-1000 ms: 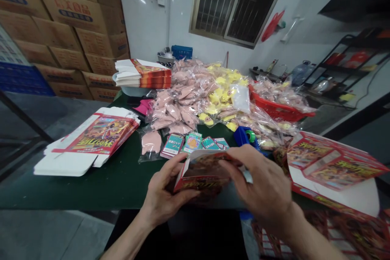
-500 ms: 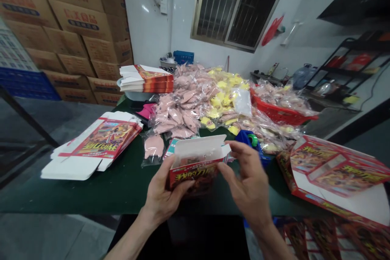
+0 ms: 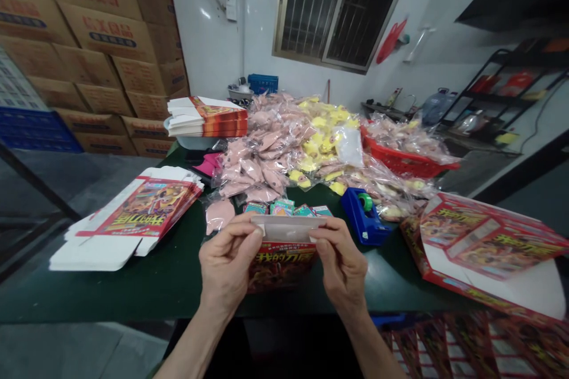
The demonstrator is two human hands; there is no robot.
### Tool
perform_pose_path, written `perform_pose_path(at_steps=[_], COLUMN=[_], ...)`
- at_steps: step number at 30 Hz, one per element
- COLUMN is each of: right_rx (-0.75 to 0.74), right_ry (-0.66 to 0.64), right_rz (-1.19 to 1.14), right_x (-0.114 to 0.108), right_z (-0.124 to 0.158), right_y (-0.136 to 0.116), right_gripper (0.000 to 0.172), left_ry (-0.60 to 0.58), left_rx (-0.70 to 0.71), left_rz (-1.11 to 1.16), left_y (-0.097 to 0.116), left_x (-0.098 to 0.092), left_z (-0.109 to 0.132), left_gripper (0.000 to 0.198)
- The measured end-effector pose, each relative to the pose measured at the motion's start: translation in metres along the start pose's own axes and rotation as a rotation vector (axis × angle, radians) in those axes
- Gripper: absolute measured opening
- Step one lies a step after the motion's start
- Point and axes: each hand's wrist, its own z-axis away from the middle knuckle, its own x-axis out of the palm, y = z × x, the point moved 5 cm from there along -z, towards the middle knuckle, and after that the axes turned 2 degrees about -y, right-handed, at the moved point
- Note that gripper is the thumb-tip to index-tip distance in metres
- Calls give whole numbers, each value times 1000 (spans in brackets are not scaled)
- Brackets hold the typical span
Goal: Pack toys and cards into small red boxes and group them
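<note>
Brown cardboard cartons (image 3: 89,29) stand stacked high behind the left end of the green-topped work table (image 3: 133,296), and a barred window (image 3: 342,6) sits in the wall beyond its far end. A long heap of bagged pink and yellow items (image 3: 284,142) covers the far half of the table, with more bags in a red basket (image 3: 400,164) at its right end, probably gathered there to keep the near edge free for handling. Flat printed box blanks (image 3: 146,213) lie stacked on the table's left side, and another stack (image 3: 207,117) rests in a white basin (image 3: 178,136) at its far left, while opened blanks (image 3: 489,243) lie at its right end, all seemingly kept within easy reach. A blue tape dispenser (image 3: 362,216) stands on the table just in front of the heap, beside a row of small printed cards (image 3: 284,208). Near the table's front edge, a printed box (image 3: 282,263) is held up off the surface. The left hand (image 3: 226,263) and right hand (image 3: 342,266) are close together, each pinching one end of its white flap (image 3: 284,228) between thumb and fingers, a grip that appears to keep the flap steady and level.
</note>
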Motion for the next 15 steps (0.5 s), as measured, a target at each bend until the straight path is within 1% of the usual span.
perform_pose_path(at_steps=[1,2,3,4,5,6,7,8,10,12,13,15], right_rx=[36,75,105,112,99,73,47,31,44,78,91,112], right_ry=[18,25,9,-28,-69,-105,-129,-145,-179,-215,-203,-144], right_rz=[-43,-81,-102,-104,-90,-70,-55,-53,-81,-106,-102,-52], right_x=[-1,-2,-2,-1,0,-1,-2,-3,-5,-5,-6,-7], right_z=[-1,-1,-1,-1,-1,-1,-1,-1,0,3,4,6], right_y=[0,0,1,0,-1,-3,-4,-6,-6,-7,-8,-11], right_gripper=[23,31,37,39,36,30,24,21,20,28,29,20], left_ry=[-5,-22,-56,-101,-147,-187,-220,-243,-262,-287,-305,-336], left_rx=[-42,-72,-84,-77,-55,-32,-19,-16,-42,-87,-102,-115], left_rz=[88,150,184,193,184,167,154,153,175,206,217,179], left_y=[-1,-2,0,2,5,7,8,9,10,11,12,16], left_x=[2,4,7,9,10,11,11,10,9,9,9,11], left_z=[-2,-4,-6,-8,-9,-11,-12,-12,-12,-10,-8,-6], left_gripper=[12,23,30,32,27,17,7,2,3,8,14,19])
